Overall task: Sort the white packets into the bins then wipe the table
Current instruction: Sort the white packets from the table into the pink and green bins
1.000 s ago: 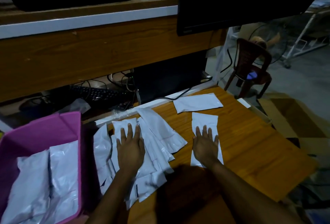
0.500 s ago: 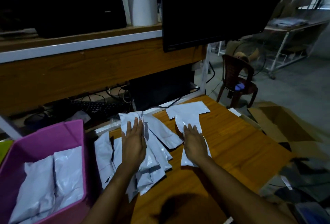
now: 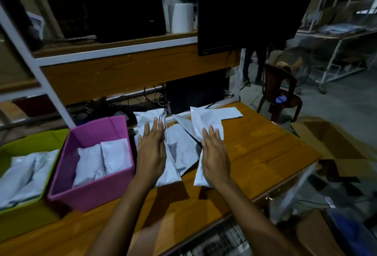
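A: Now both palms are lying flat, fingers spread, gripping nothing: left hand [image 3: 152,151] on the packet heap [image 3: 179,147], right hand [image 3: 215,161] on a single packet [image 3: 206,131].

B: Changing since a second ago?

A: Packets are sliding leftward, toward the pink bin [image 3: 91,191] beside the left hand; green bin [image 3: 24,145] beyond. Sorting likely continuing; wiping the table [image 3: 265,153] is not yet starting.

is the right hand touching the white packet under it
Touching: in the head view the right hand lies flat, palm down, on the white packet, no gap showing.
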